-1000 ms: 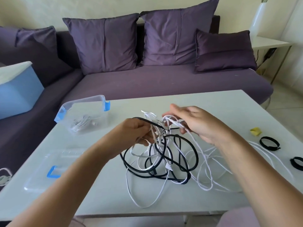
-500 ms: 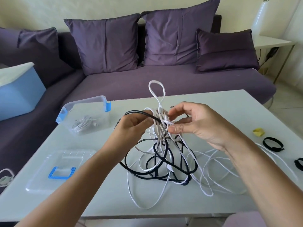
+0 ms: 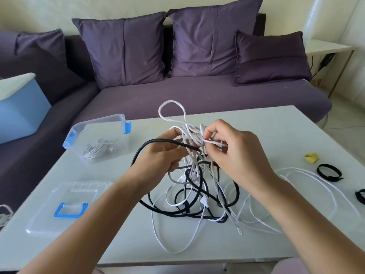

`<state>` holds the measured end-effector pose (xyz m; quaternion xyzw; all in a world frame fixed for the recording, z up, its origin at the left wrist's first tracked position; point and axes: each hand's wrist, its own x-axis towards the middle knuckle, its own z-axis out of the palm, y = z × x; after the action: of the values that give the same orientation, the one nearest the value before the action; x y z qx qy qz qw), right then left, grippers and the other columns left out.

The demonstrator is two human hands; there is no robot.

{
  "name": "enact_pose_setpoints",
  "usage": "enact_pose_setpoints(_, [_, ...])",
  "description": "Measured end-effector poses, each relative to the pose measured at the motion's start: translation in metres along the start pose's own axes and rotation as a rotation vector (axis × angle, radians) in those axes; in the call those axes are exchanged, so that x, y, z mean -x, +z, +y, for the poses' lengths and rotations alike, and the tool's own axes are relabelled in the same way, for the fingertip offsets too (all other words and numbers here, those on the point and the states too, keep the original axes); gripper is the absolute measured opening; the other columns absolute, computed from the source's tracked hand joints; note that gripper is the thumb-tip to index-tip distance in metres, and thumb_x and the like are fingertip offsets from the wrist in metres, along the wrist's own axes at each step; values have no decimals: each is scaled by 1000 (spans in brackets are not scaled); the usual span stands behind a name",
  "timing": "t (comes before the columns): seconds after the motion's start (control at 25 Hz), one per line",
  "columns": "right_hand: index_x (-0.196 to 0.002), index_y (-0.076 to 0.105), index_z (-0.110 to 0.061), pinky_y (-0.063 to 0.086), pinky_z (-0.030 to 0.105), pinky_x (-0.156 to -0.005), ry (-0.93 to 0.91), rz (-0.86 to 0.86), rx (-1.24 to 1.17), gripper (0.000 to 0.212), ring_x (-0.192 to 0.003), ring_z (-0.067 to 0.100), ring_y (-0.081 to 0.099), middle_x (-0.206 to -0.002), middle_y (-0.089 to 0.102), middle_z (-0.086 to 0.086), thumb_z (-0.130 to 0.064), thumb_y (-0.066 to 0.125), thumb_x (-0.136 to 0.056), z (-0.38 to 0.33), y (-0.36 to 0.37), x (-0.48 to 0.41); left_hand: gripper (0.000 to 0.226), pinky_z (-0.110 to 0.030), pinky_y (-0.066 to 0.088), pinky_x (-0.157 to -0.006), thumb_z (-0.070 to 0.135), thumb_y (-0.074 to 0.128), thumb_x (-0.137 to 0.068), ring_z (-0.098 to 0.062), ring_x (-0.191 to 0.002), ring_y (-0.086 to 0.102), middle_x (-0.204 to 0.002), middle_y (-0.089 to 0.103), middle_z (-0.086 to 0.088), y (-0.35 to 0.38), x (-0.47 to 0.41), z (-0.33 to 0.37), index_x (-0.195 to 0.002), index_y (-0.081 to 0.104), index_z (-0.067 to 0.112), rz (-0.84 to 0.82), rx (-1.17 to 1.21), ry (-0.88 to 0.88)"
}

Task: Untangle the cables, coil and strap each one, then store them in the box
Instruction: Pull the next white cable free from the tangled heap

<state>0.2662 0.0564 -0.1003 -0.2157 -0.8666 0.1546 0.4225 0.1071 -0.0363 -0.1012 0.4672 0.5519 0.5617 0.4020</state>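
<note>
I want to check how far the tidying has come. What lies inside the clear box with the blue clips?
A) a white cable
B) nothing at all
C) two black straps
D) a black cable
A: a bundled white cable shows through the wall of the clear box, while the black straps lie out on the table at the right.

Right edge cuts off one black strap (image 3: 357,197).

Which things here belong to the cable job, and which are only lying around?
Job: tangled cables, left hand and right hand gripping them, clear box, lid, black straps.
Lying about: sofa, cushions, blue bin, side table, yellow scrap (purpose unclear).
</note>
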Motion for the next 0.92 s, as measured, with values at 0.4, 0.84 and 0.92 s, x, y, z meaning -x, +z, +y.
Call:
enact_pose_setpoints(0.4, [-85,70,-4,34,14,-54,598,-464,-1112,18,-53,7,41,-70,60,0,-17,58,-82,10,-21,-14,12,-16,20,-43,23,70,-72,-4,-39,25,-45,34,7,13,-1,5,-63,63,19,-89,-9,-123])
enact_pose_setpoints(0.84, [-70,71,-9,48,17,-55,604,-424,-1472,13,-54,11,51,-56,52,-1,-16,62,-76,4,-22,-15,34,-15,27,-51,22,73,-68,-16,-46,33,-46,37,-7,7,-2,4,-58,46,5,-217,196,-52])
enact_pose_setpoints(0.92, [-60,63,-12,41,17,-48,581,-398,-1482,12,-54,20,56,-47,38,-5,-19,66,-69,2,-21,-19,45,-34,17,-67,28,75,-69,-43,-65,30,-69,38,-35,11,-1,6,-78,49,-8,-238,181,-79])
